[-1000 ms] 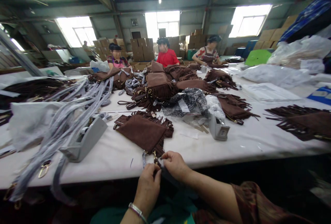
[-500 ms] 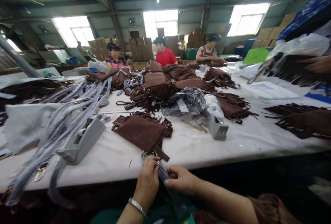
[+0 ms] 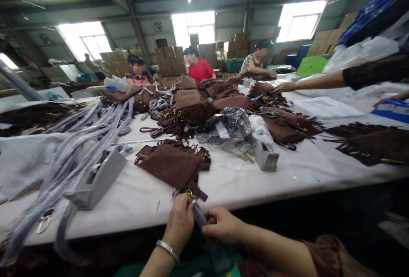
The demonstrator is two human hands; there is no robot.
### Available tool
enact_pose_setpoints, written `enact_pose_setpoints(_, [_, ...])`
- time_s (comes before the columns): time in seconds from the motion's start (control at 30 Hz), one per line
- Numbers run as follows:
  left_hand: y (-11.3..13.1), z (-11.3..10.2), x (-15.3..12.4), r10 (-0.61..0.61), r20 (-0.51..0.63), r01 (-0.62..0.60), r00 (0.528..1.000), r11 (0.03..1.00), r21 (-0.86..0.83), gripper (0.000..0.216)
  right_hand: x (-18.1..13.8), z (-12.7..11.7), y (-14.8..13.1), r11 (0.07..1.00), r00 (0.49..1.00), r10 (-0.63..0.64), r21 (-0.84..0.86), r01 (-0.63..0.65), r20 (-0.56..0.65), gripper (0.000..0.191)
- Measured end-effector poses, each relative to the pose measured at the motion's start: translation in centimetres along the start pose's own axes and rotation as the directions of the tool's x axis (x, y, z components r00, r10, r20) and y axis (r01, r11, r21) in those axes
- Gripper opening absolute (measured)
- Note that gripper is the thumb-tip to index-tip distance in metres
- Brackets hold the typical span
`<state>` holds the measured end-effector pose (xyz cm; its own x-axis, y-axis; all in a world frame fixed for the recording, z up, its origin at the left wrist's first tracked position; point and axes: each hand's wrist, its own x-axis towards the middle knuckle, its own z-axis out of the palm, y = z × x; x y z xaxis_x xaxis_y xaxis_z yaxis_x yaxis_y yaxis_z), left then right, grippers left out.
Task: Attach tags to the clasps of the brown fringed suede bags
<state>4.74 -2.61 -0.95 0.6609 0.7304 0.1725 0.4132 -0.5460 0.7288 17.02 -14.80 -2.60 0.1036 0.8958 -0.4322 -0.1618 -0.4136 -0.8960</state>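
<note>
My left hand (image 3: 181, 218) pinches the near end of a plastic-wrapped strap (image 3: 200, 216) at the table's front edge, close to the gold hardware (image 3: 191, 192) of a brown fringed bag (image 3: 172, 164). A few centimetres to the right, my right hand (image 3: 222, 225) has its thumb and curled fingers closed on the same strap. Below the hands, the strap hangs down over my lap. The bag lies flat with its fringe towards the back and right. Whether the strap is clipped to the bag is hidden by my left fingers.
More wrapped straps (image 3: 73, 157) and a grey tape dispenser (image 3: 96, 179) lie on the left. A second dispenser (image 3: 266, 157), a crumpled patterned bag (image 3: 226, 125) and piled brown bags (image 3: 191, 100) are ahead. From the right, a co-worker's arm (image 3: 316, 82) reaches over the table.
The co-worker on the right has put down the fringed bag and now reaches towards the pile. My view shifts slightly; my hands keep nearly the same hold on the strap.
</note>
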Motion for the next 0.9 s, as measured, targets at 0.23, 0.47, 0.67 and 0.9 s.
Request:
enact_pose_setpoints(0.23, [-0.2, -0.5, 0.4, 0.016, 0.044, -0.014, 0.999, 0.999, -0.051, 0.013, 1.0, 1.1, -1.3, 0.988, 0.998, 0.053, 0.149, -0.049, -0.027, 0.028])
enact_pose_setpoints(0.47, [-0.1, -1.8, 0.6, -0.110, 0.102, 0.126, 0.989, 0.979, -0.161, 0.016, 2.7, 1.1, -3.1, 0.976, 0.992, 0.083, 0.210, -0.060, -0.099, 0.029])
enact_pose_setpoints(0.67, [-0.9, -1.8, 0.9, -0.173, 0.056, 0.181, 0.983, 0.965, -0.192, 0.016, 4.3, 1.8, -3.6, 0.993, 0.985, -0.001, 0.118, 0.021, -0.173, 0.018])
enact_pose_setpoints(0.9, [-1.2, -1.9, 1.2, -0.197, 0.092, 0.214, 0.976, 0.949, -0.231, 0.020, 5.0, 1.0, -4.3, 0.932, 0.925, -0.285, -0.298, 0.206, -0.251, 0.019])
